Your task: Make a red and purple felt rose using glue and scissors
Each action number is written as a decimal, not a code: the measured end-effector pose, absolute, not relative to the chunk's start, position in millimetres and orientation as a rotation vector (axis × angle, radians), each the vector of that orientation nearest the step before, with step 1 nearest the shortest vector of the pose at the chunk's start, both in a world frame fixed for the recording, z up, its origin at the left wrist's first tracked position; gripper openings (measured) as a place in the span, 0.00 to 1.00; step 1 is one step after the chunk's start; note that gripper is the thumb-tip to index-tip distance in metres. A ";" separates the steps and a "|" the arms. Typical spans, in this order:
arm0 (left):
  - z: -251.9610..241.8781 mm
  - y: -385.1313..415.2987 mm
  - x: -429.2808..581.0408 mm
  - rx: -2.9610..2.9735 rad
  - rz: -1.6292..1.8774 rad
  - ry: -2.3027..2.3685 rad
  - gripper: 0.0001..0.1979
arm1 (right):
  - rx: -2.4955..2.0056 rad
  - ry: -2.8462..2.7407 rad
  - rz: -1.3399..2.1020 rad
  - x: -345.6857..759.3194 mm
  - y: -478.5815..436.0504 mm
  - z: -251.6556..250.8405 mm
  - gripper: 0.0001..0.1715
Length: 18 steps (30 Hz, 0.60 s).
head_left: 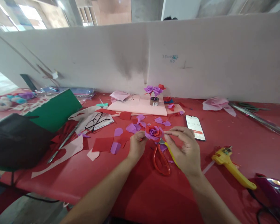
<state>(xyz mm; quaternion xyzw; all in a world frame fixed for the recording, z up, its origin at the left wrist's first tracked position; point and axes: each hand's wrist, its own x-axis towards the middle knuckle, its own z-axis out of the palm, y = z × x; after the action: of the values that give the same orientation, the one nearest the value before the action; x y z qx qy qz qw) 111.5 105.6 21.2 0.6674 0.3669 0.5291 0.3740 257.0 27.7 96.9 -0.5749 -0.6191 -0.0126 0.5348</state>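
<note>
A purple and red paper rose [154,132] is held up over the table between my two hands. My left hand [138,144] is closed on its left side, thumb and fingers together. At its right edge, the thumb and forefinger of my right hand [186,151] pinch an outer petal. Beneath the rose lies a hand tool with a red looped handle [162,160] and a yellow handle [171,151]; its metal jaws are partly covered. Cut purple petals [133,128] and a red paper sheet [102,148] are scattered to the left.
Behind stands a small brown pot [154,101] of paper roses on pink sheets [135,107]. A phone [195,128], a yellow glue gun [233,168] and its cord are at right. Eyeglasses [95,122], a metal rod [63,144] and a green box [53,113] lie left.
</note>
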 end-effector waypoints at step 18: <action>28.9 100.5 107.8 2.012 1.350 1.036 0.12 | -1.531 -1.564 -0.202 248.4 27.5 94.0 0.03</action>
<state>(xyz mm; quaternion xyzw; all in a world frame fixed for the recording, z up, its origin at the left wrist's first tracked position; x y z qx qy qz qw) 107.8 100.5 28.9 0.7391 0.3805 0.4960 0.2508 248.4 27.5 94.0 -0.6203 -0.6339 -0.0820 0.4547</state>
